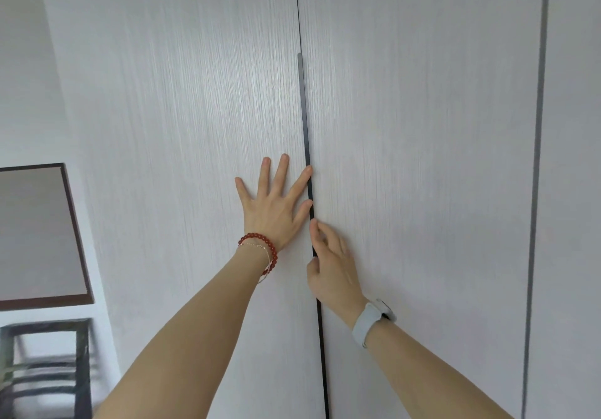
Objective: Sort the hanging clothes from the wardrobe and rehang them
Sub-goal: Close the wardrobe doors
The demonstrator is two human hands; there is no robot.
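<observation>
Closed wardrobe doors (201, 93): pale, fine vertical wood grain, matte, clothes hidden behind.
Left hand (276, 213) lies flat, fingers splayed; right hand (331, 269) curls fingertips into dark centre handle strip (304, 119).

there was one view only, worn on my head, so nothing was shared with a second camera. it looked forward and a little down along both my forearms, close up to the pale wardrobe doors (195, 93), which filled nearly all of it. my left hand (276, 204) and right hand (331, 262) sat near its middle, at the dark handle strip (304, 119) that ran up beyond my fingertips. the wide lens bent the door seams outward. far off to the left of my fingers, the edge took in a framed panel (39, 233).
</observation>
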